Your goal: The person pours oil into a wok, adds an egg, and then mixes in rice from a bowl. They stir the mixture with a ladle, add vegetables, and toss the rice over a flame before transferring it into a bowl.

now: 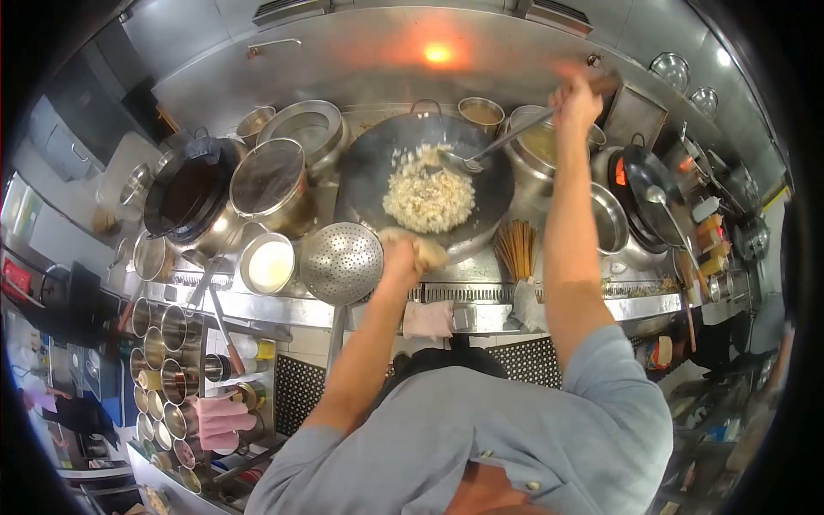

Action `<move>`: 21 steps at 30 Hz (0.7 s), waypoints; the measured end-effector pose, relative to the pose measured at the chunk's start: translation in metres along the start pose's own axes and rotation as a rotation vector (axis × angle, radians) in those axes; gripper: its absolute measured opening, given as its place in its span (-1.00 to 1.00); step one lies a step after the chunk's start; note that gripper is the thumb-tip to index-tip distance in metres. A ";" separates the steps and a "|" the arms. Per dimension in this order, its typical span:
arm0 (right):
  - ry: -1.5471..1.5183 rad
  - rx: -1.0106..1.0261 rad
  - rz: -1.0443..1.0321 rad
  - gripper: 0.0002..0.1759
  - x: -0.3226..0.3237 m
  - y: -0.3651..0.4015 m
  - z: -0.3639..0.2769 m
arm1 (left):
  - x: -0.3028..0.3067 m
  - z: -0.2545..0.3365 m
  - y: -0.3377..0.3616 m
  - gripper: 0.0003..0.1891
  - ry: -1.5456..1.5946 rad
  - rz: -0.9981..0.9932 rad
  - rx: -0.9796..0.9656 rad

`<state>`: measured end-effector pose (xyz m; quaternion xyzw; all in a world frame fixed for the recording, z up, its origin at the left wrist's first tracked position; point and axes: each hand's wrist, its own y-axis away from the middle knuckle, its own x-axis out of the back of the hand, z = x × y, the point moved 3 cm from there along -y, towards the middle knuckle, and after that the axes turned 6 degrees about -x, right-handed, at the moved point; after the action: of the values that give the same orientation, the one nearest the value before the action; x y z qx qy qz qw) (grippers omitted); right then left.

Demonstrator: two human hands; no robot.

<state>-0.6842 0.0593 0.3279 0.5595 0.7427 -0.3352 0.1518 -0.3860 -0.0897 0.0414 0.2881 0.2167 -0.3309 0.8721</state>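
Observation:
A large dark wok (365,163) stands on the range in front of me, with a heap of pale, finely chopped food (429,199) in it. My left hand (401,262) is closed on a beige cloth (427,251) at the wok's near rim; whatever lies under the cloth is hidden. Up at the right, my right hand (577,105) grips the handle end of a long metal ladle (515,136). The ladle's bowl is down inside the wok, at the right side of the food. A perforated strainer (342,262) rests just left of my left hand.
Left of the wok are a mesh-topped pot (268,176), a bowl of white contents (267,263) and another dark wok (190,190). A bamboo brush (517,249) stands at the right front. Farther right, a smaller wok (657,193) holds a ladle. Several metal containers (174,326) line the lower left.

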 end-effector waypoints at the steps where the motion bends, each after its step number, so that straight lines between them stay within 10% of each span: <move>1: 0.016 0.018 0.133 -0.90 0.013 0.019 0.027 | -0.015 0.019 -0.002 -0.84 -0.005 0.063 0.053; 6: 0.115 0.072 0.020 -0.93 -0.032 0.126 0.090 | -0.001 -0.020 -0.040 -0.82 -0.084 0.042 -0.008; 13: 0.414 -0.316 -0.252 -0.84 -0.115 0.056 0.098 | -0.030 0.025 0.054 -0.86 0.076 0.146 0.063; 17: 0.601 -0.025 -0.090 -0.93 -0.134 0.037 0.096 | 0.019 -0.054 0.022 -0.66 0.137 0.012 -0.037; 21: 0.399 -0.206 -0.207 -0.94 -0.157 0.012 0.073 | -0.015 -0.001 0.093 -0.75 0.129 -0.051 0.026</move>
<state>-0.6323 -0.1027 0.3649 0.5170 0.8417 -0.1542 0.0233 -0.3309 -0.0249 0.0824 0.3146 0.2756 -0.3366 0.8437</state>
